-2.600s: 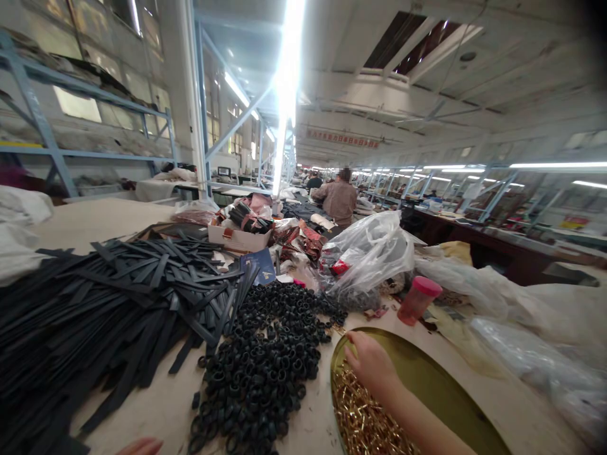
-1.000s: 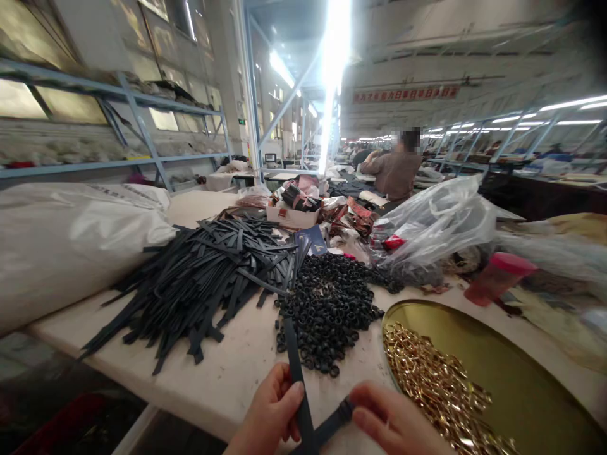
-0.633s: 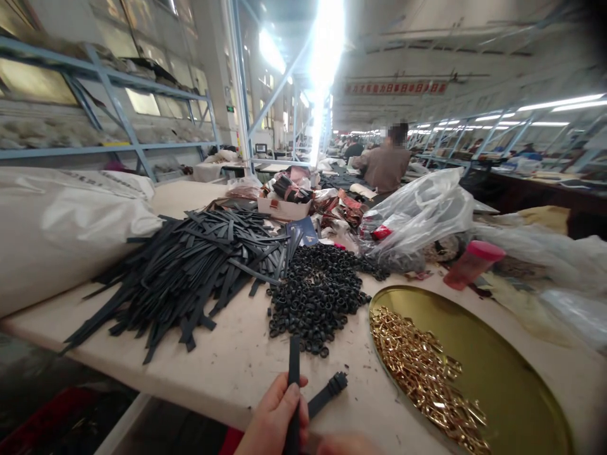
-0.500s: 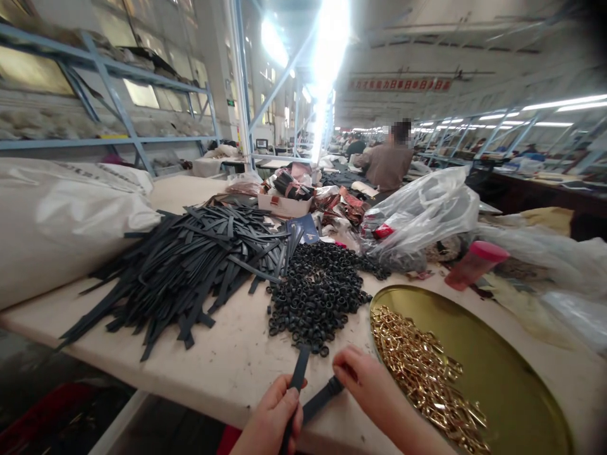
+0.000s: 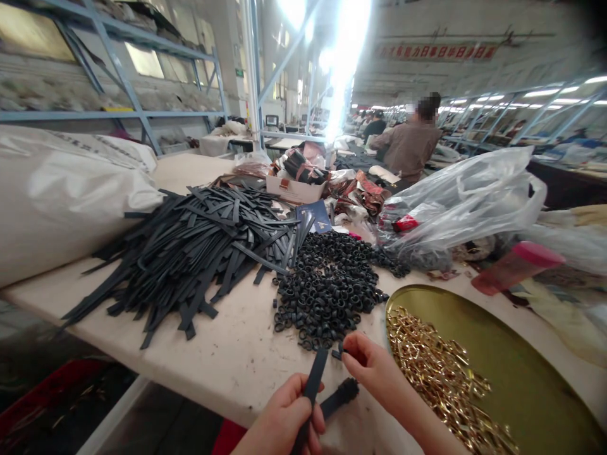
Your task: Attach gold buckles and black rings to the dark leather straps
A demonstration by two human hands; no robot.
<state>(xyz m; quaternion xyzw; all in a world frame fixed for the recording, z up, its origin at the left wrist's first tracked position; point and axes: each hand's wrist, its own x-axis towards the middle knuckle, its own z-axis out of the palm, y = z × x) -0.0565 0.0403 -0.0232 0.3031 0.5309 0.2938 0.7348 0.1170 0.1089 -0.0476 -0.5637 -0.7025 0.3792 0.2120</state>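
Observation:
A flat black strap (image 5: 315,379) is gripped in my left hand (image 5: 294,414), its free end pointing up and away over the table edge. My right hand (image 5: 365,360) pinches a small black loop (image 5: 337,352) just right of the strap's tip. Below it, another dark strap piece (image 5: 340,397) with loops around its end sticks out beyond my left fingers. A heap of black loops (image 5: 327,284) lies just beyond both hands. Many black straps (image 5: 203,253) are piled to its left. On the right, a gold oval tray (image 5: 512,354) holds gold metal buckles (image 5: 436,366).
A white sack (image 5: 71,202) lies at the left table edge. A clear plastic bag (image 5: 465,196) and a pink cup (image 5: 516,268) stand at the right. Behind the heaps is a box (image 5: 294,188) of items. A person (image 5: 408,148) is farther back.
The view has shifted, and the piles sit slightly differently in frame. My right hand now shows a loop between its fingertips, near the strap end in my left hand.

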